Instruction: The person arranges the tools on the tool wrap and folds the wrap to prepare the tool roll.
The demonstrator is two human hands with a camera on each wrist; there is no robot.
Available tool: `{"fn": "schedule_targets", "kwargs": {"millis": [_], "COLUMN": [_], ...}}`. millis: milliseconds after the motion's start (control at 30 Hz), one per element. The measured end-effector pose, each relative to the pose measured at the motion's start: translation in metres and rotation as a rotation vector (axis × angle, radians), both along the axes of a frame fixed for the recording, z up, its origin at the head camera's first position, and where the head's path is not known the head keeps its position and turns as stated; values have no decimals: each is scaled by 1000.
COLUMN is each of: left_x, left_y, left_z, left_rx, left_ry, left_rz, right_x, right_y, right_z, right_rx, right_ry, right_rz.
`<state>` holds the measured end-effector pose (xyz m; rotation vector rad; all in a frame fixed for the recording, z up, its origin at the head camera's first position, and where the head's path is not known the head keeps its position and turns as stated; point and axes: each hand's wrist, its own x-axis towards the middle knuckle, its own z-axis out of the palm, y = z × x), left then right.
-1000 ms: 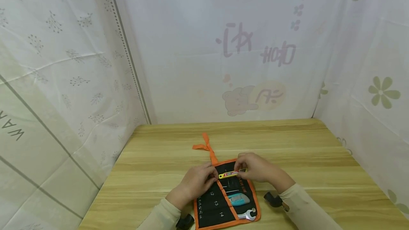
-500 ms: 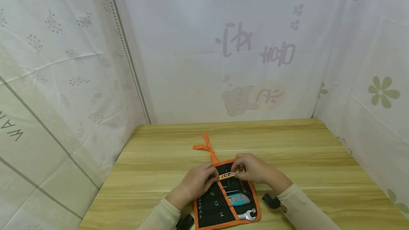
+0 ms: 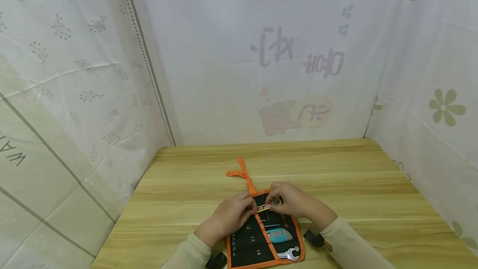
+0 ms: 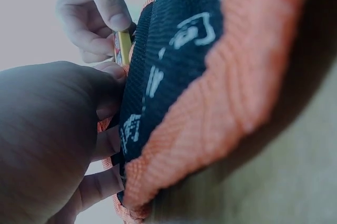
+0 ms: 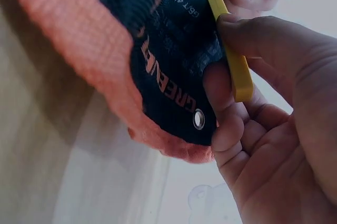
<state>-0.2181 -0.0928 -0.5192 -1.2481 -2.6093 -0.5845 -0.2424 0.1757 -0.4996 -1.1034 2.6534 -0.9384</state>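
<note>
A black tool roll [image 3: 244, 256] with orange trim lies spread on the table, its pockets numbered. My left hand [image 3: 232, 214] pinches the edge of its pocket row near the far end. Between the thumb and fingers of my right hand [image 3: 295, 201] is a slim, flat yellow tool [image 5: 237, 71] with a red label; its exact kind is unclear. The tool's left end meets the pocket's edge by my left fingertips, where it is hidden. A turquoise utility knife [image 3: 279, 235] and a silver wrench [image 3: 290, 254] stick out of nearer pockets.
An orange tie strap [image 3: 244, 174] trails from the roll's far edge over the wooden table [image 3: 317, 165]. Black wrist devices sit at both sleeves, the right one [image 3: 314, 238] beside the roll. Patterned cloth [image 3: 224, 53] hangs behind the table and at both sides.
My right hand has moved slightly left with the yellow tool, and the tool's left end now lies at the pocket edge. My left hand stays at about the same spot.
</note>
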Motion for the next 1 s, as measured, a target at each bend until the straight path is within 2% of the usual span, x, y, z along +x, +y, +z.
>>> {"fn": "schedule_targets", "kwargs": {"millis": [300,467,1000], "left_x": [0,1,1], "left_y": [-1,-1,-1], "left_z": [1,2,-1], "left_rx": [10,11,23], "left_ry": [-23,-32,-60], "left_rz": [-27,-20,14], "right_x": [4,5,-4], "right_y": [-9,-9,23], "right_z": [-3,-1,8], "right_rx": [-6,-2,-62], "right_ry": [-15,-23,-101], "right_rz": [5,-4,2]}}
